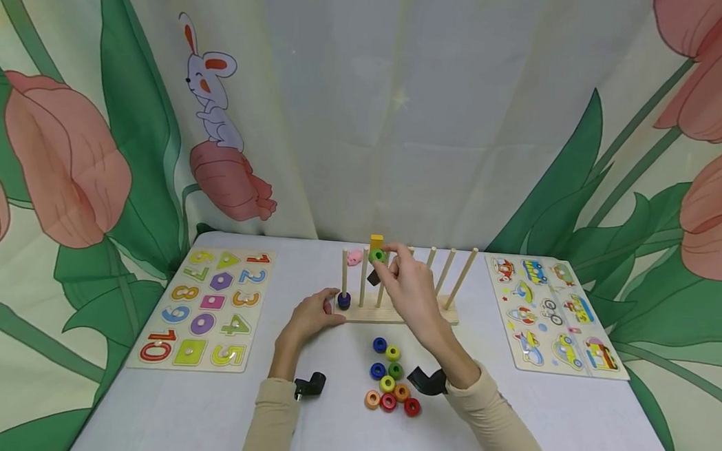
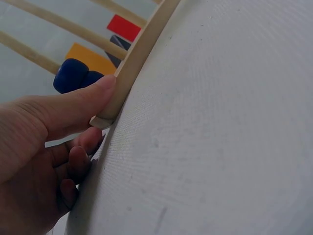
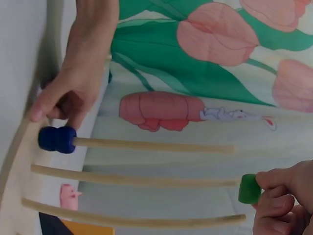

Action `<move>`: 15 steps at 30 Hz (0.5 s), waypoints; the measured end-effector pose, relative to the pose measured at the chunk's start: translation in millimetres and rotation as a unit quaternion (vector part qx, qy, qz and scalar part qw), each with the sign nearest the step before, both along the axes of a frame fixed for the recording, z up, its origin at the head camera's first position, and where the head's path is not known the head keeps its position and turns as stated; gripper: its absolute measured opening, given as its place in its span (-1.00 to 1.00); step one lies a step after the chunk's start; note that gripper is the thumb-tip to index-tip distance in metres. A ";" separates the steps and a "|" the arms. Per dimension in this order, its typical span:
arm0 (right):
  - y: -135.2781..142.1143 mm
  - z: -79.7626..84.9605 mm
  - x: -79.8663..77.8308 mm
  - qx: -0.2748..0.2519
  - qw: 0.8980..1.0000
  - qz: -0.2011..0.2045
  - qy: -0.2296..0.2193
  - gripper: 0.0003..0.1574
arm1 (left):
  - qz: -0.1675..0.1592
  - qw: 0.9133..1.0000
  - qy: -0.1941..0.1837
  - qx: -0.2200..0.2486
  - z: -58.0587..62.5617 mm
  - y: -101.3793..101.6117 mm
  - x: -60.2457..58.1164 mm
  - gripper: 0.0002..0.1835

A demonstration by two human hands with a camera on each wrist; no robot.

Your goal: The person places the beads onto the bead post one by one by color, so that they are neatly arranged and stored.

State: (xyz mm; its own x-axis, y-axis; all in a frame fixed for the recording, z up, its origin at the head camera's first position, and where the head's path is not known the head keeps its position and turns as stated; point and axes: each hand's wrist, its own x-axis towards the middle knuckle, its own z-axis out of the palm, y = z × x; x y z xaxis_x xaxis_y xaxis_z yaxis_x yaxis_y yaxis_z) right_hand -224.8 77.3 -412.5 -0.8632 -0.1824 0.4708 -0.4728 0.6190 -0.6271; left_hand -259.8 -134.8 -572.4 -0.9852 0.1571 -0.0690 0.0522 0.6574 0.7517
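Observation:
A wooden peg stand [image 1: 371,314] with several upright pegs sits at the middle of the table. Its left end is held by my left hand [image 1: 312,317], the thumb [image 2: 100,93] on the base beside the first peg. Two blue beads [image 3: 57,139] are stacked at the foot of that peg. Between thumb and fingertips, my right hand [image 1: 412,287] pinches a green bead [image 3: 250,189]. In the right wrist view this bead is just off the tip of the second peg [image 3: 137,176], not on it.
Loose beads [image 1: 388,402] in blue, yellow, green, orange and red lie in front of the stand. A number puzzle board [image 1: 203,309] is at left, a vehicle puzzle board [image 1: 557,313] at right. Behind the stand are a pink pig figure [image 3: 68,197] and a yellow block [image 1: 376,241].

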 end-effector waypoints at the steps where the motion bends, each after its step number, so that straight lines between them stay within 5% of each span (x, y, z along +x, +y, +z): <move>1: -2.3 2.2 -2.6 0.000 1.000 0.001 0.004 -0.62 | -0.002 1.000 0.000 0.000 0.2 -0.1 0.3 -0.26; 9: -16.7 7.4 -20.0 0.003 1.000 0.006 0.005 -0.60 | -0.006 1.000 0.012 0.000 0.5 -0.7 -0.9 -0.27; 15: -13.1 -2.2 -15.0 -0.002 1.000 0.007 -0.026 -0.63 | -0.001 1.000 0.012 0.003 2.1 -2.4 1.1 -0.27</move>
